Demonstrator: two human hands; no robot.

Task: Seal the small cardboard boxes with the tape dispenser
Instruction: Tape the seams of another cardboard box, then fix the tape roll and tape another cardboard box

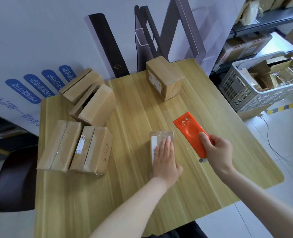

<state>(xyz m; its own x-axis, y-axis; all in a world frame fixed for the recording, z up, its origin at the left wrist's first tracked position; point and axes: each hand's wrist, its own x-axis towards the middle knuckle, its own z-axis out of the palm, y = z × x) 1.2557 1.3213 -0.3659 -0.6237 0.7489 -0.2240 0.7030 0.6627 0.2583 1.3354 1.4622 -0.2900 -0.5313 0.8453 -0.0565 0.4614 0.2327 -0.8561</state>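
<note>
Taped pair, far left: two sealed boxes (pixel 74 146) lie side by side near the table's left edge, clear tape along their seams
Open boxes, behind them: two boxes (pixel 89 96) with flaps not yet closed, leaning on each other at the back left corner
Box in hand, centre: small cardboard box (pixel 161 140) sits flat on the table, glossy tape already over its far end, white label partly showing
Left hand (pixel 165 158): flat, palm down, fingers together and extended, pressing on the box top; it grips nothing, only bears down
Tape dispenser (pixel 193 134): orange, just right of the box, its metal end toward the person
Right hand (pixel 218 152): wrapped round the dispenser's near end, thumb on top, firm closed hold
Upright box, back right: one labelled box (pixel 164 79) stands apart near the far edge
Risk, tape: if the dispenser pulls away at an angle, the strip could wrinkle or lift off the corner; I judge the pressing hand is there to prevent that
Risk, box: it is light, so a sideways tug could slide it on the smooth top
Risk, fingers: the cutter end sits close to the right hand
Surface: pale wood-grain table (pixel 142 203), rounded corners, smooth
Room: white wall with blue printed panels behind; grey plastic crate (pixel 242 93) of cardboard scraps and shelving to the right
</note>
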